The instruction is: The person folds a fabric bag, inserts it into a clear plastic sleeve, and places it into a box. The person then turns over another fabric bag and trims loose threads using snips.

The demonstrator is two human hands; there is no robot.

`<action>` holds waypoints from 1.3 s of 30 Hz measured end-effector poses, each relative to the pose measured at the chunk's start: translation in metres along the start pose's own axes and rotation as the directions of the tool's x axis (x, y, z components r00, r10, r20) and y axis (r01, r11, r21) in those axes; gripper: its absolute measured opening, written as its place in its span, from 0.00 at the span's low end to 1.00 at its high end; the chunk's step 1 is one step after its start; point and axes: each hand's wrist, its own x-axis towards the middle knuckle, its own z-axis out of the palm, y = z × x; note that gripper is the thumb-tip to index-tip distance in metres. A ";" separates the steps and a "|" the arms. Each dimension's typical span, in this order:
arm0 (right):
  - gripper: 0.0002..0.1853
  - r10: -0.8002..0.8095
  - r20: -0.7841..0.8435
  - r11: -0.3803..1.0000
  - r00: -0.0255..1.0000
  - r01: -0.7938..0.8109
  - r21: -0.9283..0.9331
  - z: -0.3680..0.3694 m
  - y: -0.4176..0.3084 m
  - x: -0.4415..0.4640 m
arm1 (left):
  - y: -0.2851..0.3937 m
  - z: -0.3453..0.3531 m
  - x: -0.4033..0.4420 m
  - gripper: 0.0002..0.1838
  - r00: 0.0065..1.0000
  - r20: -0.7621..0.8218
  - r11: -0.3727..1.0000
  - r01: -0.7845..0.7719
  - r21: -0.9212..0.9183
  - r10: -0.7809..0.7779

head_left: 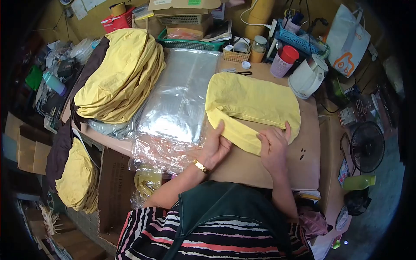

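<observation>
One apron [229,203] | left hand [215,145], right hand [274,146] holding one yellow cloth [260,96]

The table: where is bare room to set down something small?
The table looks bare between the left hand and right hand, in front of the yellow cloth, and right of that cloth, except for dark marks. Crowded: the far side, by the kettle, and the left, under clear plastic and the yellow pile.

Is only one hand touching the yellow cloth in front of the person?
No, the left hand and the right hand both hold the yellow cloth.
</observation>
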 end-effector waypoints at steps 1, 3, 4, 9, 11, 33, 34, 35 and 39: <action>0.05 0.029 0.002 1.000 1.000 -0.029 -0.004 -0.003 0.003 -0.007 | 0.005 -0.004 0.002 0.21 1.000 0.002 1.000 -0.004 -0.004 0.004; 0.04 0.123 0.076 0.992 0.989 -0.120 -0.048 -0.009 0.011 -0.022 | 0.013 -0.005 0.004 0.21 0.995 -0.069 0.992 -0.081 -0.094 0.074; 0.04 0.220 0.142 0.973 0.965 -0.208 -0.099 -0.011 0.014 -0.024 | 0.011 0.000 0.002 0.21 0.995 -0.064 0.992 -0.081 -0.098 0.075; 0.08 0.041 -0.079 0.978 0.996 -0.057 -0.202 -0.006 -0.023 0.001 | -0.019 0.014 -0.016 0.20 0.999 0.031 0.994 0.014 0.113 -0.018; 0.10 -0.053 -0.071 0.975 0.996 0.036 -0.220 0.004 -0.032 0.011 | -0.029 0.007 -0.017 0.19 0.989 0.099 0.982 0.089 0.164 -0.106; 0.11 0.069 0.275 0.973 0.959 -0.004 -0.229 0.029 -0.011 0.030 | -0.033 -0.005 -0.018 0.22 0.972 0.068 0.974 0.225 0.019 -0.226; 0.12 0.034 0.257 0.991 0.966 0.000 -0.131 0.030 -0.010 0.030 | -0.032 -0.006 -0.016 0.22 0.977 0.052 0.978 0.204 0.037 -0.206; 0.12 0.032 0.256 0.991 0.966 0.001 -0.131 0.030 -0.012 0.029 | -0.032 -0.007 -0.014 0.22 0.982 0.034 0.982 0.182 0.052 -0.184; 0.10 0.034 0.149 0.999 0.988 -0.028 -0.040 0.024 -0.028 0.030 | -0.032 -0.015 -0.013 0.22 0.975 0.093 0.978 0.195 0.074 -0.201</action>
